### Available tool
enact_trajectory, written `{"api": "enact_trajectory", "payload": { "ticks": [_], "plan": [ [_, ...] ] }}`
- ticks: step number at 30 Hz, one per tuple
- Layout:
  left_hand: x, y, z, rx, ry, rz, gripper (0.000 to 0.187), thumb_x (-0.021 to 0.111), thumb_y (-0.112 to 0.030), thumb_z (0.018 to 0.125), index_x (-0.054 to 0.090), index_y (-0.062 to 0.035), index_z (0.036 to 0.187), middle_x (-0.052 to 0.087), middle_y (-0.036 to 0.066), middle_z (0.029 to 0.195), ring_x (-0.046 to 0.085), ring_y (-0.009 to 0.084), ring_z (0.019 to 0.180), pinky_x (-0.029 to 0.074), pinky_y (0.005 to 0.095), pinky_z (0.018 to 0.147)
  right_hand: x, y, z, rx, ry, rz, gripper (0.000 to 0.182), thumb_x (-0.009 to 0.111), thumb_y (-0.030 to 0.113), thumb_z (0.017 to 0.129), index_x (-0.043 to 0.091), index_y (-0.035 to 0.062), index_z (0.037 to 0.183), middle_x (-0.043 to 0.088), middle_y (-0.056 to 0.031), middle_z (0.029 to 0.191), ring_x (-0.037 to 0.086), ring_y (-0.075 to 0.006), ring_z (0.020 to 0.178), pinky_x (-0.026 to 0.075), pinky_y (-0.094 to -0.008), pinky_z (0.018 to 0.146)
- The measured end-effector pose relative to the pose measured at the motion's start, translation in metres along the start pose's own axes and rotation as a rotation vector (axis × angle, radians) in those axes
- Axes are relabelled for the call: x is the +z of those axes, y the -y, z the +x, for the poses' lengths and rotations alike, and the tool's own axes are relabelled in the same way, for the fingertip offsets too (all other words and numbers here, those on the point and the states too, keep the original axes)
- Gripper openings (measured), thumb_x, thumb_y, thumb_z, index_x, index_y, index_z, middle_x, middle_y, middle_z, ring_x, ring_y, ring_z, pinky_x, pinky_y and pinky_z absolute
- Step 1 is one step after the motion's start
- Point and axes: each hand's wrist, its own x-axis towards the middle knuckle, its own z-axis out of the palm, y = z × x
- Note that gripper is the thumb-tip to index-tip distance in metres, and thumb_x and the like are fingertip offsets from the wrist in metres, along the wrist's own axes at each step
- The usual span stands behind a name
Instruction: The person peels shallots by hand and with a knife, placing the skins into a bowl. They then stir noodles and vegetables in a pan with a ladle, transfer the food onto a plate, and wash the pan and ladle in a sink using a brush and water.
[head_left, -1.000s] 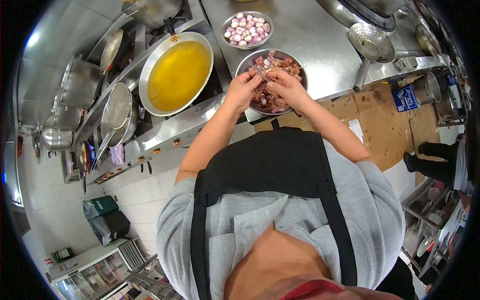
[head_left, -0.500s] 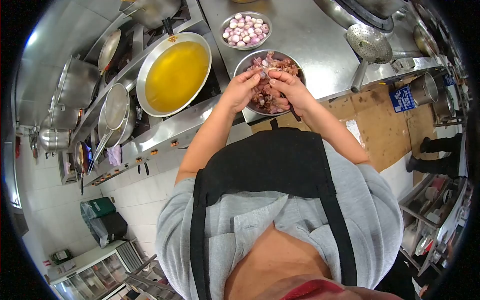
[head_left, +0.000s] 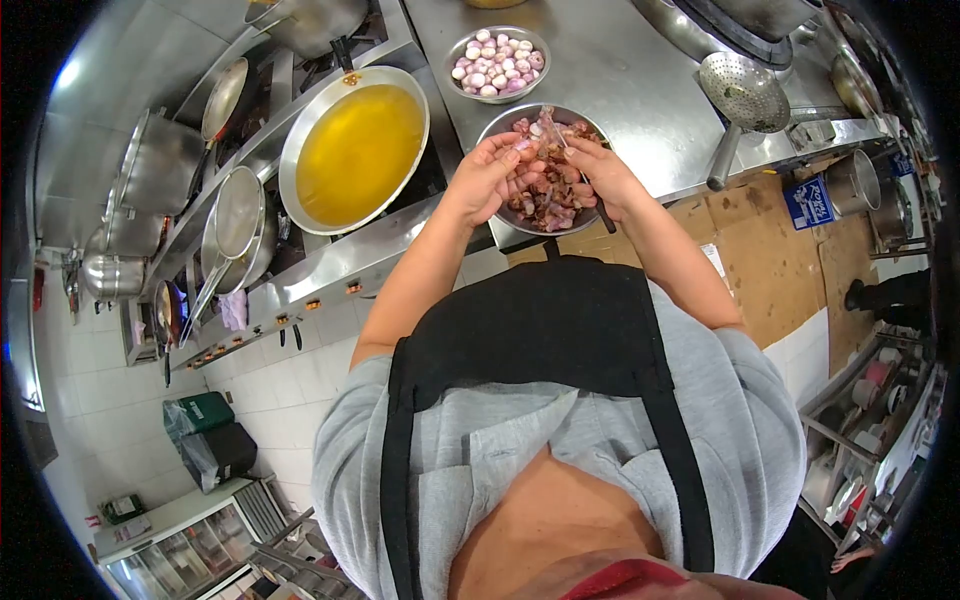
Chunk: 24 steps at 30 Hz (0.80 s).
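My left hand [head_left: 486,180] is closed, with a small pinkish shallot [head_left: 522,146] pinched at the fingertips. Facing it, my right hand [head_left: 606,178] grips a small knife [head_left: 606,216]; its dark handle sticks out below the palm and its thin blade points up and away from me. Both hands are over a metal bowl [head_left: 490,128] full of reddish-brown unpeeled shallots and loose skins [head_left: 548,195]. Just behind it stands a second metal bowl [head_left: 547,48] of peeled white and pink shallots [head_left: 497,65].
To the left, a wide pan [head_left: 288,190] of yellow oil [head_left: 360,155] sits on the stove [head_left: 330,285]. A perforated skimmer [head_left: 745,92] lies on the right of the steel counter [head_left: 640,110]. Cardboard [head_left: 760,240] covers the floor, and a person's dark-clothed leg [head_left: 890,292] shows at far right.
My right hand has drawn slightly away from my left, and the knife blade now shows between them. At far right, the other person's legs have shifted partly out of sight.
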Motion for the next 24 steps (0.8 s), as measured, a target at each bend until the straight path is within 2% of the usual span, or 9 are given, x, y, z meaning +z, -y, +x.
{"api": "enact_trajectory", "payload": {
  "ticks": [2,4,7,12,16,19,21,22,24],
  "plan": [
    [-0.002,0.0,0.004,-0.023,-0.006,-0.01,0.035,0.054,-0.009,0.091,0.044,0.0016,0.122,0.059,0.013,0.112,0.059,0.0194,0.099,0.049,0.0285,0.085,0.003,0.003,-0.003,0.046,0.025,-0.065,0.031,0.049,0.02,0.093,0.05,0.0078,0.121,0.05,-0.0013,0.072,0.041,-0.0079,0.048,0.028,-0.0216,0.039],
    [-0.003,0.001,0.005,-0.027,-0.015,-0.06,0.03,0.053,-0.009,0.091,0.049,-0.0014,0.12,0.06,0.008,0.103,0.059,0.0171,0.095,0.05,0.0274,0.081,0.006,0.005,-0.009,0.095,0.051,-0.131,0.033,0.049,0.021,0.093,0.048,0.0089,0.123,0.05,-0.0011,0.071,0.04,-0.0075,0.048,0.028,-0.0216,0.039],
    [-0.009,0.005,0.007,-0.025,-0.014,-0.003,0.03,0.055,-0.01,0.09,0.051,-0.0027,0.119,0.06,0.007,0.102,0.058,0.015,0.092,0.049,0.0271,0.08,0.011,0.008,-0.018,0.011,0.111,-0.261,0.042,0.05,0.019,0.092,0.042,0.011,0.132,0.051,-0.002,0.071,0.04,-0.0068,0.048,0.03,-0.0218,0.039],
    [-0.003,0.004,0.005,-0.063,0.007,0.033,0.029,0.056,-0.01,0.09,0.052,-0.0031,0.118,0.059,0.004,0.102,0.057,0.0123,0.091,0.047,0.0265,0.08,0.024,0.005,-0.022,-0.226,0.195,-0.349,0.048,0.049,0.013,0.092,0.037,0.0127,0.139,0.055,0.0012,0.083,0.044,-0.0029,0.062,0.038,-0.0176,0.052],
    [0.0,0.002,0.002,-0.049,0.036,0.108,0.038,0.057,-0.013,0.089,0.048,-0.0009,0.124,0.059,0.004,0.105,0.057,0.0135,0.093,0.046,0.0294,0.082,0.023,0.008,-0.024,-0.2,0.282,-0.323,0.048,0.047,0.01,0.093,0.037,0.0135,0.139,0.054,0.0038,0.088,0.044,-0.0024,0.066,0.039,-0.0166,0.058],
    [-0.004,0.005,0.0,-0.063,0.024,0.134,0.039,0.057,-0.012,0.09,0.047,-0.0012,0.126,0.059,0.003,0.107,0.056,0.0134,0.094,0.045,0.0292,0.083,0.024,0.011,-0.028,-0.144,0.21,-0.309,0.047,0.045,0.009,0.093,0.037,0.0142,0.139,0.054,0.0025,0.089,0.042,-0.0026,0.062,0.037,-0.017,0.052],
    [-0.003,0.005,0.0,-0.062,0.045,0.137,0.039,0.056,-0.012,0.09,0.047,-0.0013,0.126,0.058,0.003,0.109,0.056,0.0131,0.095,0.045,0.0287,0.083,0.018,0.01,-0.027,-0.027,0.255,-0.174,0.046,0.045,0.012,0.093,0.037,0.0144,0.139,0.052,0.0023,0.078,0.039,-0.0028,0.055,0.032,-0.018,0.043],
    [-0.002,0.004,-0.001,-0.062,0.067,0.142,0.039,0.056,-0.013,0.09,0.047,-0.0014,0.127,0.058,0.003,0.11,0.056,0.0128,0.095,0.045,0.0281,0.083,0.017,0.011,-0.028,-0.026,0.258,-0.177,0.046,0.045,0.012,0.093,0.037,0.0144,0.139,0.052,0.0023,0.078,0.039,-0.0028,0.055,0.032,-0.018,0.043],
    [0.002,0.001,-0.002,-0.063,0.067,0.15,0.039,0.056,-0.012,0.09,0.046,-0.0014,0.127,0.058,0.003,0.111,0.056,0.0125,0.096,0.045,0.0277,0.083,0.017,0.01,-0.03,-0.01,0.277,-0.215,0.046,0.045,0.015,0.094,0.036,0.0152,0.139,0.045,0.0034,0.066,0.035,-0.0031,0.048,0.026,-0.0194,0.036]
  ]
}}
